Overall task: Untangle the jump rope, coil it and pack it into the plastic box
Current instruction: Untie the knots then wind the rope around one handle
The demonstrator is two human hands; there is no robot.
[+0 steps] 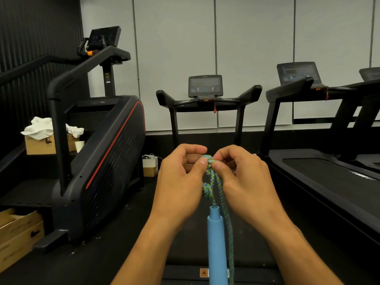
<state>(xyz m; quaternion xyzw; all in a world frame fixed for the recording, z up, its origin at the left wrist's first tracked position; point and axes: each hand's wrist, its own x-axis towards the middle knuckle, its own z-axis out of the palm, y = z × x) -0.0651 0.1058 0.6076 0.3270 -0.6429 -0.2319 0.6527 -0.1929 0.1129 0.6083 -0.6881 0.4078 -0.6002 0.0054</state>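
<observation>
A blue-and-green braided jump rope (213,182) hangs between my hands at the frame's centre. My left hand (181,182) and my right hand (244,179) both pinch a knot in the rope at its top, thumbs and forefingers meeting there. A second knot sits lower on the left strand. One light blue handle (217,243) dangles straight down from the rope to the bottom edge. Another strand runs down beside the handle. No plastic box is in view.
A treadmill (205,95) stands straight ahead, another treadmill (329,165) to the right. A black stair-climber machine (98,157) fills the left. Cardboard boxes (20,233) lie at lower left, a box with white cloth (41,136) behind. The floor is black.
</observation>
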